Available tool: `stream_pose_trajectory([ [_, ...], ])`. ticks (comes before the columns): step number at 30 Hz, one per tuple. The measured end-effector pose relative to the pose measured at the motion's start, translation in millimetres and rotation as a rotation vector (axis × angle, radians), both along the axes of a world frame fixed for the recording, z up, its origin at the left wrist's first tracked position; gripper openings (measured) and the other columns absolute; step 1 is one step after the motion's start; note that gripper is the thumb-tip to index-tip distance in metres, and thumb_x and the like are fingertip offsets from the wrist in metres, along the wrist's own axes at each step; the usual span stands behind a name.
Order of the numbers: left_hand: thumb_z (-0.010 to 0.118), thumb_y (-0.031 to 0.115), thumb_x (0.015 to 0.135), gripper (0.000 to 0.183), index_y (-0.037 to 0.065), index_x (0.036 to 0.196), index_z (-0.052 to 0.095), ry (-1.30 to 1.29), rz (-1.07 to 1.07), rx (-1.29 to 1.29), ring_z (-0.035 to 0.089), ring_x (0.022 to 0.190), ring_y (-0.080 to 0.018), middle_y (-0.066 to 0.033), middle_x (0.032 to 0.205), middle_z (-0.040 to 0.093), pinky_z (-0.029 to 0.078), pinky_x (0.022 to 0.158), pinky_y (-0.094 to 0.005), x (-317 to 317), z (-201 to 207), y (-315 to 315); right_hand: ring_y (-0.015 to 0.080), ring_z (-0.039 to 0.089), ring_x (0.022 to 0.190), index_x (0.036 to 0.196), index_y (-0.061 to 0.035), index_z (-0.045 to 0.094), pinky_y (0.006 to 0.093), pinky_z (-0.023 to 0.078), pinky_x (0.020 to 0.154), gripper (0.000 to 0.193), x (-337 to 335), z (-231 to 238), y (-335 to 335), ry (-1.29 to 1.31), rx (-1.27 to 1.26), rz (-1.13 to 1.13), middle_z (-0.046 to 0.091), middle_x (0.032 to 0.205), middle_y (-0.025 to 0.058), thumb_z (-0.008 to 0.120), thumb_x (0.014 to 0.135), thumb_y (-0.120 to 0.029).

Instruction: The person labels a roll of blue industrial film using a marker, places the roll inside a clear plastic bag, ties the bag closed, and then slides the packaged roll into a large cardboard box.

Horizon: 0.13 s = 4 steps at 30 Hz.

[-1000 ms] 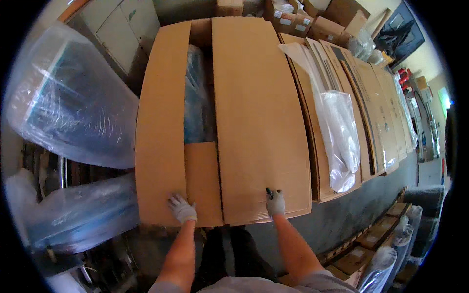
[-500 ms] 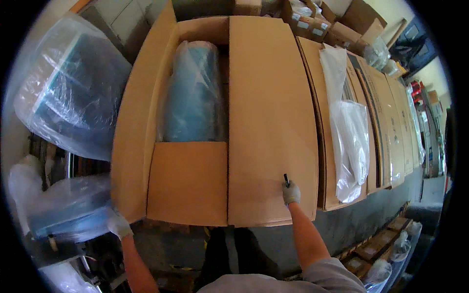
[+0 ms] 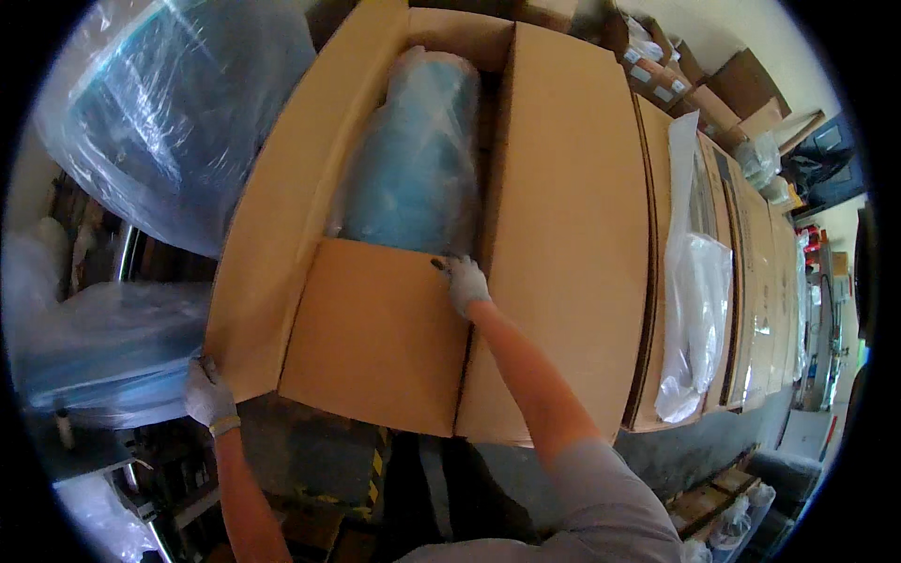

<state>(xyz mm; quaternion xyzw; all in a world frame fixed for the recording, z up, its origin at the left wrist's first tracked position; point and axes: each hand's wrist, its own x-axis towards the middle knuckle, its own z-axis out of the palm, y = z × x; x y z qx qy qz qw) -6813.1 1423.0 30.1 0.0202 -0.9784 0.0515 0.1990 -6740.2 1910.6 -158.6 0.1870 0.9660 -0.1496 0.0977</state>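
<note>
A large cardboard box (image 3: 492, 169) lies open before me. Inside it is a blue roll-shaped bundle (image 3: 413, 169) in clear plastic. My right hand (image 3: 466, 284), in a pale glove, is at the inner corner of the near end flap (image 3: 375, 328), beside the right side flap (image 3: 572, 235). A small black pen-shaped tool (image 3: 438, 265) sticks out from its fingers; its far part is hidden. My left hand (image 3: 208, 394), also gloved, is closed at the near outer corner of the left side flap (image 3: 253, 310), which stands folded outward.
Large plastic-wrapped blue items (image 3: 197, 122) and a wrapped stack (image 3: 122, 366) stand at left. Flat cartons (image 3: 751, 272) line up on the right, with a white plastic bag (image 3: 699, 310) on the nearest. Small boxes (image 3: 657, 80) are behind. Yellow-black tape (image 3: 377, 464) marks the floor.
My right hand has moved left and farther away, from the right flap to the end flap's corner. My left hand has shifted up to the left flap's corner. The view has shifted.
</note>
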Motion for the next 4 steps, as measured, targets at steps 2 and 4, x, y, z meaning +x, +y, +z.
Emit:
stream_pose_trajectory([
  [2,0.057,0.031,0.09,0.023,0.011,0.098,0.063,0.045,-0.022,0.002,0.062,0.071,-0.0375,-0.0152,0.08,0.065,0.048,0.059,-0.0474,1.6,0.1,-4.5,0.0317,0.054,0.112,0.12,-0.0087,0.057,0.0397,0.052,0.085,0.034,-43.7,-19.1,-0.5,-0.36,0.027,-0.079,0.054,0.12,0.0133,0.059,0.087,-0.013],
  [4,0.06,0.029,0.087,0.022,0.01,0.098,0.063,0.08,-0.106,0.051,0.062,0.071,-0.0373,-0.0155,0.081,0.065,0.048,0.059,-0.0473,-4.6,-1.0,10.0,0.0281,0.054,0.115,0.123,-0.0088,0.056,0.0376,0.052,0.087,0.037,-54.0,-60.6,31.4,-0.577,-0.022,-0.012,0.054,0.126,0.0118,0.06,0.086,-0.014],
])
